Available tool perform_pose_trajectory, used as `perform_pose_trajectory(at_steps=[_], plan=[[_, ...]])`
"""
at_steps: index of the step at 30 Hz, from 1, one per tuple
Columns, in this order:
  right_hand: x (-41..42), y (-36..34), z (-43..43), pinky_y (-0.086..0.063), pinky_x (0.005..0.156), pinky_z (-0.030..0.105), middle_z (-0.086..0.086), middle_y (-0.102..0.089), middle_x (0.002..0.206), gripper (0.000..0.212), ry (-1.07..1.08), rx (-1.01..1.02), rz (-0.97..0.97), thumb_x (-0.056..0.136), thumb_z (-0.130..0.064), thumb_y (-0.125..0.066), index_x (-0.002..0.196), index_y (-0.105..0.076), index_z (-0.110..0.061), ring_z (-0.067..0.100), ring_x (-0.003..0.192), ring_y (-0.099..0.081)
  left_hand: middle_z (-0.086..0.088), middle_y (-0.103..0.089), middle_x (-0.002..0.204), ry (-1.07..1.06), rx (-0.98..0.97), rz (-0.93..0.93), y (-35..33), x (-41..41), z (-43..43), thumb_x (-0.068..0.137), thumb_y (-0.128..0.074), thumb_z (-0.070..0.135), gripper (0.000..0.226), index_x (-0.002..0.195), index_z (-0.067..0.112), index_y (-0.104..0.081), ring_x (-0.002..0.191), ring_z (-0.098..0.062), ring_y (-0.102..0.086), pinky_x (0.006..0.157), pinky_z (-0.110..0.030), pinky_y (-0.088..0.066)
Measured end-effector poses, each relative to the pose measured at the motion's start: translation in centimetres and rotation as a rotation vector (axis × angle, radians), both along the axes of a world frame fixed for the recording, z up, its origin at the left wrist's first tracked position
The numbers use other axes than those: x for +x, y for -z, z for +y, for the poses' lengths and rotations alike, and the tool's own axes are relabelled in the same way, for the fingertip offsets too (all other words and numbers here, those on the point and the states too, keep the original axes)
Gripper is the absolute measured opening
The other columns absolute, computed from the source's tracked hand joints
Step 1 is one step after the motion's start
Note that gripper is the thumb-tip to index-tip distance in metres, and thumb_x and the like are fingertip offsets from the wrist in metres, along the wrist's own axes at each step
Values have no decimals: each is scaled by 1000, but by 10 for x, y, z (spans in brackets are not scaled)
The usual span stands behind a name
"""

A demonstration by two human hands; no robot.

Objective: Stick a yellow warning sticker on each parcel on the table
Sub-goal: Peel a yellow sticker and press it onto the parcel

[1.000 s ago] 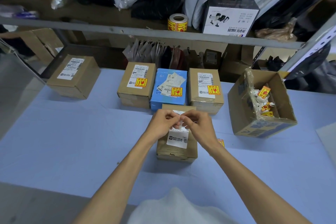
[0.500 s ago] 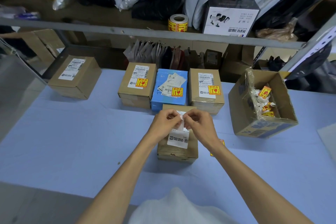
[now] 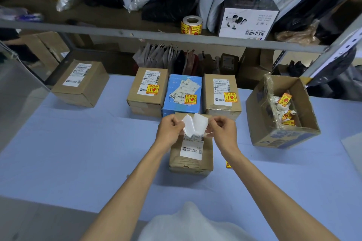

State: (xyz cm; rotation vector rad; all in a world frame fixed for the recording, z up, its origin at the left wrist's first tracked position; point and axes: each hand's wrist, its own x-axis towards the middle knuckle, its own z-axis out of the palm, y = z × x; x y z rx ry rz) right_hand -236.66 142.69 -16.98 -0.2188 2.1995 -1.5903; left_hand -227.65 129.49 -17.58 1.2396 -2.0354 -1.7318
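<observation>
Both hands are working above the nearest parcel, which is standing about mid-bench, a little toward the near edge of the bench. The left hand is pinching one white leaf between thumb and fingertips. The right hand is pinching the other leaf the same way. The leaves are meeting low down and splaying apart at the top, so in my judgement a sticker is being peeled from its backing. Only white faces are showing, and which leaf is the sticker cannot be told. The work is being held directly over the parcel's shipping label, presumably to keep the path down short.

Three parcels are standing in a row toward the far edge, close against one another: a brown parcel, a blue parcel and a second brown parcel. Each is carrying a yellow warning sticker on its label. A fifth parcel is sitting near the far left corner, well apart, showing no yellow sticker. On that evidence, three are done and two are outstanding.

An open carton toward the right edge is holding crumpled backings and scraps, placed where the right hand can likely drop waste. A spare sticker is lying on the bench just beside the nearest parcel, partly hidden by the right forearm. A sticker roll is sitting on the shelf above the far edge.
</observation>
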Motion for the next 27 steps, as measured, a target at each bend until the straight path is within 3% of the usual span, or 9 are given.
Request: perform_pose_trajectory(at_steps=[4,7,10,12,15,19,22,27], plan=[[-1,0,0,-59,69,44,4,-68,74,16,33,17,2,92,-11,-56,79,-64,-14,18,66,-67,-7,-64,91,-103,77,58,-2,1,-4,85,-60,0,20,81,17,-49,89,-20,-64,58,-27,-51],[1,-1,-1,-59,70,44,5,-68,72,15,36,3,-5,92,-11,-56,80,-65,-12,18,65,-67,-2,-62,102,-105,6,38,-3,1,-2,91,-49,8,15,87,19,-58,93,-18,-58,60,-26,-42],[4,-2,-3,-58,68,43,10,-68,74,13,35,-11,-13,92,-11,-56,83,-66,-8,18,64,-66,1,-60,80,-85,-111,-10,-8,2,3,96,-43,23,28,75,14,-59,81,-16,-54,60,-28,-37],[5,-3,-5,-58,63,37,14,-70,77,14,30,-8,-14,92,-10,-55,87,-66,-5,16,63,-65,4,-48,62,-38,-162,-4,-10,3,7,99,-41,33,39,66,15,-49,66,-13,-45,56,-27,-32],[6,-3,-7,-55,54,23,16,-71,80,15,33,4,-7,92,-11,-54,89,-67,-2,14,61,-66,3,-53,72,79,-225,-19,-13,3,11,102,-35,37,34,78,20,-53,71,-12,-49,57,-26,-36],[9,-4,-9,-56,60,29,12,-71,76,13,55,7,21,90,-11,-56,83,-67,-8,12,59,-66,4,-63,97,206,-433,-12,-11,3,20,98,-49,30,11,104,23,-53,88,-12,-57,59,-14,-38],[10,-5,-11,-58,64,37,10,-69,70,11,45,-5,37,86,-9,-58,81,-68,-6,16,63,-67,7,-63,95,244,-530,42,-8,2,28,88,-64,36,18,98,23,-57,85,-11,-58,65,-19,-42],[12,-8,-12,-59,65,35,5,-71,72,12,-18,-45,52,85,-9,-61,78,-71,-11,22,73,-70,10,-67,92,221,-509,67,-9,-2,31,85,-68,37,18,95,22,-64,85,-7,-61,69,-19,-47]])
